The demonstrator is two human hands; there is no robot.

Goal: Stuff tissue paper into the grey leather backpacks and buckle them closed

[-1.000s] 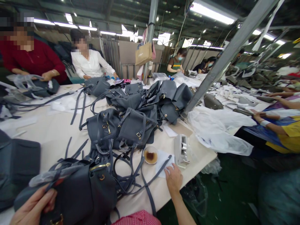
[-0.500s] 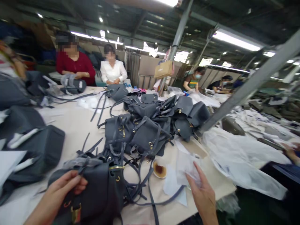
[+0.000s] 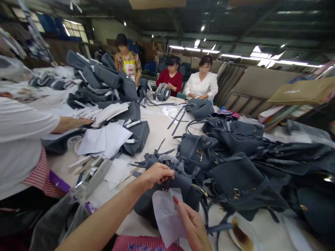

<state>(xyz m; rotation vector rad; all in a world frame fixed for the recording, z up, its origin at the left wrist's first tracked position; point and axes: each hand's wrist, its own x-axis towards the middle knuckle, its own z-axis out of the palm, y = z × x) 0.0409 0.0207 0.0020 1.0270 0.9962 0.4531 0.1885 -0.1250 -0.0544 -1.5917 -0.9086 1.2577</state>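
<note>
A dark bag [image 3: 149, 205] lies on the table right in front of me. My left hand [image 3: 159, 174] is closed, fingers pinched on the bag's strap near a small metal ring. Below and to the right, my right hand [image 3: 190, 219] grips a thin white sheet [image 3: 166, 212] between thumb and fingers. The sheet hangs over the front of the bag and covers part of it. A clear wrapping covers the bag's handle behind my left hand.
Dark bags with gold buckles [image 3: 235, 181] are heaped at the right, beside a stained dish [image 3: 242, 233]. White papers [image 3: 104, 139] and a metal tool [image 3: 98, 174] lie left. A person in white [image 3: 23, 125] reaches in from the left; three people work across the table [image 3: 157, 118].
The view has swung left. My right hand has come from the right side of the table to the bag with the white sheet; my left hand stays at the bag's strap.
</note>
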